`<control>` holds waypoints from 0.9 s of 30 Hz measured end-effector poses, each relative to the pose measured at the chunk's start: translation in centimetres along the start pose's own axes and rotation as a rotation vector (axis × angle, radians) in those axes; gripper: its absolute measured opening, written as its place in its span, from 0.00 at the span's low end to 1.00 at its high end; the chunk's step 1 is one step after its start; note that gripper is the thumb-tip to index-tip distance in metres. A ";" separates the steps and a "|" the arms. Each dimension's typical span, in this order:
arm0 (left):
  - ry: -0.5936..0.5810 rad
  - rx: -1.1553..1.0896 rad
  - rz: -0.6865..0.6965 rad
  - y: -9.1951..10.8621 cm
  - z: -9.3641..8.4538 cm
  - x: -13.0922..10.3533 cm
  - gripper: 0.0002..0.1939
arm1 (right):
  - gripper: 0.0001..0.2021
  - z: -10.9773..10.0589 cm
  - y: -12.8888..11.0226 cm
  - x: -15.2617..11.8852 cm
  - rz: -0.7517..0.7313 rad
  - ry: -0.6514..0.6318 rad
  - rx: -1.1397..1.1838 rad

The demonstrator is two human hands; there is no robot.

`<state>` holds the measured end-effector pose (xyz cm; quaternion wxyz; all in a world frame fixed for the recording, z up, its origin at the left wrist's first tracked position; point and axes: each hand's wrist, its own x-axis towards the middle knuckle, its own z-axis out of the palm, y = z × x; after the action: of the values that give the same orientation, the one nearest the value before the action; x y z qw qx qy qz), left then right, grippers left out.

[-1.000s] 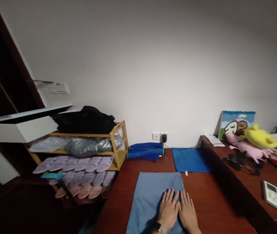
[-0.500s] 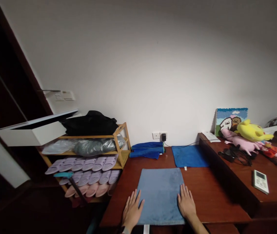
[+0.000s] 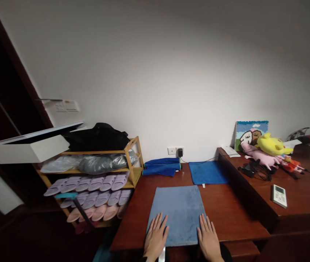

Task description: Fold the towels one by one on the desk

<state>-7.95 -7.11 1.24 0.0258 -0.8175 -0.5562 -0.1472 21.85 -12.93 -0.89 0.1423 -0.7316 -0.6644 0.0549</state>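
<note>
While both hands lie flat near the bottom middle of the frame, a light blue towel [image 3: 177,213] is spread on the reddish wooden counter [image 3: 226,214] between and under them. The left hand [image 3: 156,239] rests on the towel's lower left corner, fingers straight and slightly apart, clasping nothing. The right hand [image 3: 207,238] lies flat on the lower right edge, partly on the towel and partly on the counter, its grip likewise loose and empty.

Above the towel in the frame, a darker blue cloth [image 3: 208,172] lies flat on the counter, and left of it sits a stack of folded blue towels [image 3: 162,166] against the wall, just below a wall socket with a charger [image 3: 179,151]. At the right of the frame a raised desk [image 3: 302,196] carries a remote control [image 3: 278,195], tangled black cables [image 3: 254,170], a yellow plush toy [image 3: 272,145] and a pink plush toy [image 3: 257,154], well apart from the hands. At the left, a wooden rack [image 3: 131,160] holds rows of slippers [image 3: 95,193] beside the counter's edge.
</note>
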 end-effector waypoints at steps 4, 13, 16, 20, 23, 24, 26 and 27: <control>-0.043 -0.002 -0.022 -2.2 -0.9 -1.1 0.28 | 0.31 -0.3 -0.1 0.3 0.002 -0.020 -0.014; -0.098 0.057 -0.077 -5.4 -1.9 -2.0 0.30 | 0.31 -0.6 -0.5 0.9 0.018 -0.032 -0.043; -0.112 0.075 -0.017 -6.4 -1.8 -2.7 0.30 | 0.32 -0.6 -0.4 0.8 0.006 -0.040 -0.041; -0.153 0.072 0.036 -8.1 -2.5 -3.7 0.28 | 0.32 -0.9 -0.3 0.7 0.003 -0.040 -0.030; -0.135 0.060 0.025 -8.8 -2.9 -4.3 0.27 | 0.33 -0.7 0.1 0.3 0.004 -0.013 0.001; -0.119 0.056 0.017 -8.8 -2.9 -4.4 0.27 | 0.33 -0.5 0.3 0.0 0.004 0.000 0.010; -0.058 0.052 -0.005 -8.4 -2.8 -4.3 0.28 | 0.33 -0.1 0.8 -0.5 -0.013 0.019 0.024; -0.019 0.050 -0.013 -7.9 -2.8 -4.1 0.28 | 0.33 0.2 1.1 -0.7 -0.030 0.024 0.029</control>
<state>-17.14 -8.35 1.87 0.0399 -0.8144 -0.5652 -0.1258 22.74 -13.69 -1.43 0.1616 -0.7202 -0.6726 0.0539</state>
